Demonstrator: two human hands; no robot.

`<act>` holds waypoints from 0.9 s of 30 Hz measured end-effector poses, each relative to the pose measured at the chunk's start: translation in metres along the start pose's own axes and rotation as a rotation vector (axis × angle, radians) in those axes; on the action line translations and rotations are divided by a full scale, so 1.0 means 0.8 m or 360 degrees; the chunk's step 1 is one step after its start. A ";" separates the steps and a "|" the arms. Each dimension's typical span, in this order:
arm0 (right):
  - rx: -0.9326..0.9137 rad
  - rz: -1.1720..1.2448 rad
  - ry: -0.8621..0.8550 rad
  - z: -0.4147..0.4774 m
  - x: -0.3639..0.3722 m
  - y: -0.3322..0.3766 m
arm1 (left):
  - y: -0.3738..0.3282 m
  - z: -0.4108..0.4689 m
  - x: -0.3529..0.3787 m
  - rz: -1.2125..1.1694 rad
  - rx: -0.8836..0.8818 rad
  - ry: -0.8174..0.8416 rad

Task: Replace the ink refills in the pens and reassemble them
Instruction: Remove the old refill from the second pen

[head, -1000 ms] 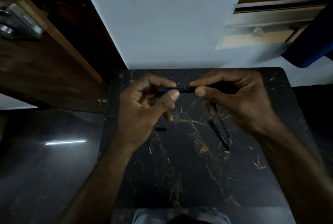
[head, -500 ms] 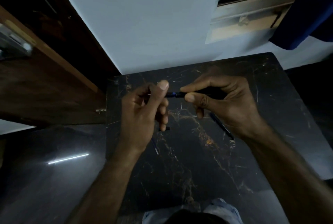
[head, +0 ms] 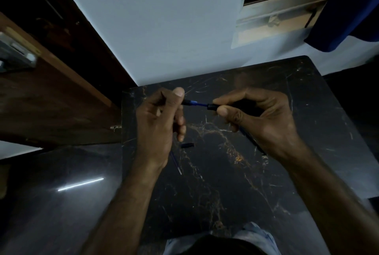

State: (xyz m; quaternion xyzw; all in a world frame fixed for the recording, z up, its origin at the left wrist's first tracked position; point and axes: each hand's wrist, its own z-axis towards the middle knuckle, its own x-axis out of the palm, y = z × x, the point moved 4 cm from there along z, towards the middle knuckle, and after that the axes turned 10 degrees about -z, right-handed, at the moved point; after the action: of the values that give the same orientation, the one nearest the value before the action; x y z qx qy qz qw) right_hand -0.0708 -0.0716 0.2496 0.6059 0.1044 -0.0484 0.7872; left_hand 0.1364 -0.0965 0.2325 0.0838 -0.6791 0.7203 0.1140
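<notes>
Pen held mid-air at centre frame, above the black gold-veined marble worktop (head: 307,131). The step in hand reads as drawing a blue ink refill (head: 198,103) along the axis of the black plastic pen barrel (head: 213,106), whether out or in I cannot tell from this alone. To do it well: keep refill and barrel in one straight line, move only along that line, pinch close to the barrel mouth so the thin tube does not bow, and keep the barrel hand quiet. Left hand (head: 158,125), centre-left: thumb and forefinger closed narrow on the refill's dark end, thumb pad up, other fingers curled loose and holding nothing visible. Right hand (head: 264,119), centre-right: thumb and forefinger closed tight on the barrel's open end, the barrel body running back under the palm. A short run of blue refill is bare between the two pinches. On the worktop below: a small dark pen piece (head: 187,145) just under the left fingers, a thin loose refill (head: 176,161) by the left wrist, another dark pen (head: 252,140) partly hidden under the right hand.
</notes>
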 end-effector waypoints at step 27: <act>0.0202 -0.0845 0.0403 -0.034 0.026 -0.057 | 0.222 -0.037 -0.154 0.0714 -0.1020 -0.0310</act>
State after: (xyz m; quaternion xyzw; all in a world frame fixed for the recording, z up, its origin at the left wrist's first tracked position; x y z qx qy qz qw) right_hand -0.0628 -0.0564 0.1950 0.6066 0.3533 -0.1829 0.6883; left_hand 0.2061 -0.0824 0.0263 -0.0383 -0.8783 0.4678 -0.0905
